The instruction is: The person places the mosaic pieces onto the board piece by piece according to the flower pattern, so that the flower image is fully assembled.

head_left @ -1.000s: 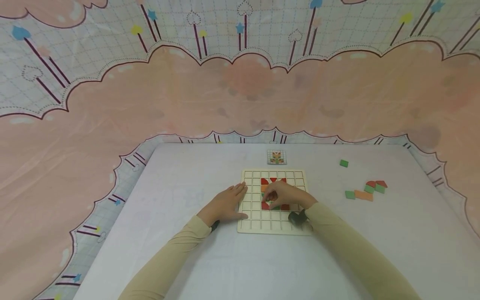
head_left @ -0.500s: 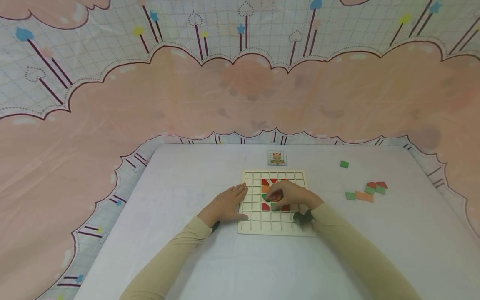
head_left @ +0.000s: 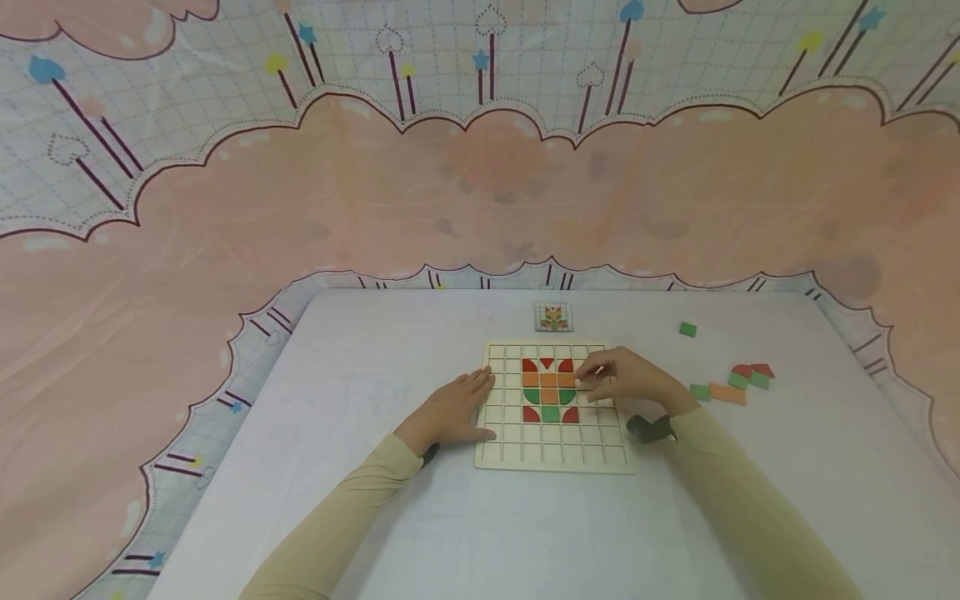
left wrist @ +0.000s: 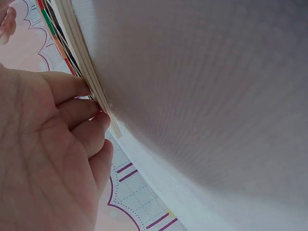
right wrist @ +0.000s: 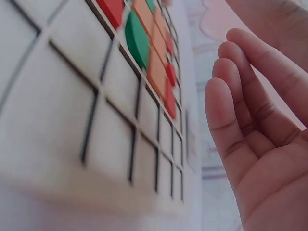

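A pale wooden grid board (head_left: pixel 517 455) lies on the white table. Set in its squares are red, orange and green tiles: a row of orange squares (head_left: pixel 549 380), a red triangle (head_left: pixel 547 363) above, and a green square (head_left: pixel 550 413) below, flanked by red pieces. My left hand (head_left: pixel 452 410) rests at the board's left edge; in the left wrist view its fingertips touch the layered wooden edge (left wrist: pixel 79 48). Over the board's right side hovers my right hand (head_left: pixel 630 379), fingers loosely bent. Nothing shows between them in the right wrist view, where the hand (right wrist: pixel 260 110) is apart from the board.
Behind the board lies a small pattern card (head_left: pixel 553 317). To the right are loose pieces: a lone green tile (head_left: pixel 687 330), an orange tile (head_left: pixel 727 393), another green tile (head_left: pixel 700 392) and a red piece (head_left: pixel 762 370). A patterned cloth (head_left: pixel 480 200) hangs beyond the table.
My right hand has drawn away to the right from the middle of the tile pattern, uncovering the orange and green tiles there. The left hand stays where it was.
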Motion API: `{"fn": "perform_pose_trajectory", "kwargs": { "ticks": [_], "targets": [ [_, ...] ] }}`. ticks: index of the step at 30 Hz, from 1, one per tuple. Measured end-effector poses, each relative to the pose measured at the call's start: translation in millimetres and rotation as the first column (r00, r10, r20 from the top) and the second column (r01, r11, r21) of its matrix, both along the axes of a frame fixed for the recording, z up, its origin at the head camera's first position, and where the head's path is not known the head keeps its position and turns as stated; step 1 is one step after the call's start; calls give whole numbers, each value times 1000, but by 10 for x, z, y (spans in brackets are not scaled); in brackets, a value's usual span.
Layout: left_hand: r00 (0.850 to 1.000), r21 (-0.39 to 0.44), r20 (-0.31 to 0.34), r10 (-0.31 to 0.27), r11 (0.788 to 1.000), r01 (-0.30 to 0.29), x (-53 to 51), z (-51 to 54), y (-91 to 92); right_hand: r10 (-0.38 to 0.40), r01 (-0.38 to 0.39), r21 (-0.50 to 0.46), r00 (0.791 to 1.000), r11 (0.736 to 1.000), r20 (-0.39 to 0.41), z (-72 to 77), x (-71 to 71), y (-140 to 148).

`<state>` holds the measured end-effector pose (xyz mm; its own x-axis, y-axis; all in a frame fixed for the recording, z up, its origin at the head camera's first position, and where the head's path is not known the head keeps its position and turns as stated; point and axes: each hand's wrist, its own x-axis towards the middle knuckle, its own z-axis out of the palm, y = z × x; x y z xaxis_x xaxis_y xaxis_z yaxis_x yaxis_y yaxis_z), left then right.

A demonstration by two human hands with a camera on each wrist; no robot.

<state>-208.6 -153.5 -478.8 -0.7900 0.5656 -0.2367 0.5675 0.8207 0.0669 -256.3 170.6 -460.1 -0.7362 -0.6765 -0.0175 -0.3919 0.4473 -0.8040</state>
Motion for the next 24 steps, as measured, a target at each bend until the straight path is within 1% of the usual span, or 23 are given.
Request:
{"fn": "perform_pose_trajectory", "kwargs": {
  "ticks": [2,5,8,10,16,18,21,24],
  "targets": [
    [1000,7,3,-2,1000,2,1,10,-1,-7,6,-26,1000,1000,-11,24,-12,103],
    [1000,19,5,-4,1000,4,5,14,-5,-33,31,-41,999,999,-39,52,-22,267],
    [1000,14,1,-4,1000,4,3,10,-7,-79,77,-39,995,996,-57,70,-19,438],
    [1000,15,1,-3,1000,3,5,11,-7,-104,101,-45,992,994,-68,78,-1,557],
    [1000,25,9,-6,1000,6,29,37,-4,-146,138,-67,980,988,-133,62,80,885],
    [1000,58,16,-9,998,8,35,41,-14,-171,167,-43,974,985,-145,54,112,978],
    [1000,78,8,-19,997,18,44,48,-20,-211,212,-5,965,977,-154,47,164,1107],
    [1000,73,3,-20,997,20,41,46,-16,-241,251,47,959,967,-148,42,212,1226]
  ]
}}
